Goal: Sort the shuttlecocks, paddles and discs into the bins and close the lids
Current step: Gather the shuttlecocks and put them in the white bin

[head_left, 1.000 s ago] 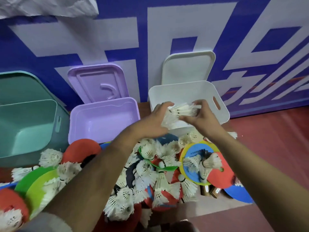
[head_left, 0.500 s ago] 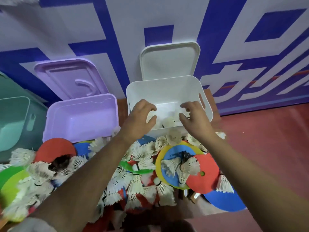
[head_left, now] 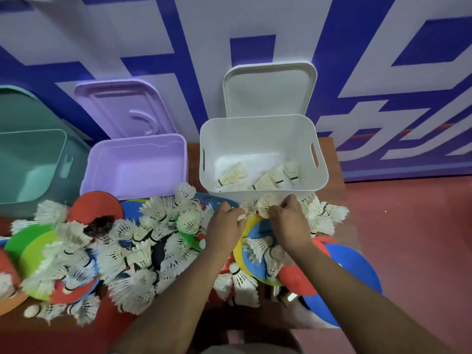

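A white bin (head_left: 258, 139) stands open at the back with several shuttlecocks (head_left: 233, 174) lying inside; its white lid (head_left: 268, 89) leans on the wall behind. In front of it lies a heap of white shuttlecocks (head_left: 143, 254) mixed with coloured discs (head_left: 33, 241) and paddles. My left hand (head_left: 224, 226) and my right hand (head_left: 291, 221) are down at the heap just below the bin's front wall, fingers pinched on shuttlecocks (head_left: 260, 208) between them.
An open purple bin (head_left: 135, 164) with its lid (head_left: 120, 108) propped behind stands left of the white one. A teal bin (head_left: 30, 162) is at the far left. A blue disc (head_left: 352, 272) and a red disc (head_left: 296, 279) lie at the right, beside red floor.
Both hands let a bunch of shuttlecocks fall into the white bin, then came back down to the heap in front of it and closed on more shuttlecocks.
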Demonstrator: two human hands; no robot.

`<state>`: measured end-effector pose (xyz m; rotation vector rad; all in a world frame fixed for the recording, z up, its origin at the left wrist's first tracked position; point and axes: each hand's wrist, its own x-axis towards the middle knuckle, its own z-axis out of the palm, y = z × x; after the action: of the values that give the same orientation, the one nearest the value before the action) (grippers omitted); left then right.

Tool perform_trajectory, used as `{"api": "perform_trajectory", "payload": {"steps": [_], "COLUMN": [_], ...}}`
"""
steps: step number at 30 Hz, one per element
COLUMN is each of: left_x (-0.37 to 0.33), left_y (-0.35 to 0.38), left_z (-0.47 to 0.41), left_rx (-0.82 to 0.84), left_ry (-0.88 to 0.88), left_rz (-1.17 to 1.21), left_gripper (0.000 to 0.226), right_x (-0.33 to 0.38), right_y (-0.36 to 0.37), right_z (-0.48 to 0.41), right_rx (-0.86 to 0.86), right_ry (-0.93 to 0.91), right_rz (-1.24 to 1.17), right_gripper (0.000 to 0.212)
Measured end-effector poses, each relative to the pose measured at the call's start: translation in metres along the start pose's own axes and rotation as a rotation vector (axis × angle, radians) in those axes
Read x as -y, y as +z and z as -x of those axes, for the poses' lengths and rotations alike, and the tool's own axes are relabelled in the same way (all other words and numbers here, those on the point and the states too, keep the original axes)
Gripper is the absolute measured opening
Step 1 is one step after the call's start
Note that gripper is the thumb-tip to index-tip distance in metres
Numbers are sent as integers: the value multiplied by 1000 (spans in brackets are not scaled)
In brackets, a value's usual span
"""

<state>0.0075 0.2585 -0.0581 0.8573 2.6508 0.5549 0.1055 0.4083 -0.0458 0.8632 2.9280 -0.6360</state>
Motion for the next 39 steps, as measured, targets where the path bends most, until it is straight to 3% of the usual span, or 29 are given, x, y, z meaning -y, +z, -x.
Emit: {"api": "perform_trajectory", "payload": {"steps": [4,7,10,14,18,21,23,26,28,31,37,39], "left_x": [3,4,5,-1,-4,-2,0,1,-3,-12,-25,-29], "left_y": [0,-11,-27,-38,-54,-67,-73,-80,-83,-86,-79,-75], "left_z": [4,11,20,24,36,51,58,66,68,69,70,69], "left_rx": [-102,-154,-125,-125,-74,-74,-36,33,86,144,261,283], "left_ry": [79,83,28,12,-146,-186,-170,-172,-181,-134,-20,-6], "left_rz": [54,230,429,474,694,960,990,896,903,910,701,609], "left_gripper": [11,10,14,11,10,6,3,31,54,67,67,75], "right_x": [-4,-8,-11,-8,-4,4,12,25,34,38,26,17], "right_y": [-6,-16,-21,-19,-29,-58,-77,-94,-97,-89,-69,-66], "right_z": [4,13,21,24,30,37,39,39,41,45,58,63], "right_rx": [-99,-118,-159,-156,-181,-234,-228,-107,1,104,209,171], "right_ry": [-27,-115,-149,-206,-301,-236,-138,4,28,-4,-38,-28], "right_rz": [-92,-230,-310,-284,-354,-623,-871,-1238,-1313,-1229,-870,-755], "right_gripper": [11,16,16,15,16,15,18,7,7,11,13,18]}}
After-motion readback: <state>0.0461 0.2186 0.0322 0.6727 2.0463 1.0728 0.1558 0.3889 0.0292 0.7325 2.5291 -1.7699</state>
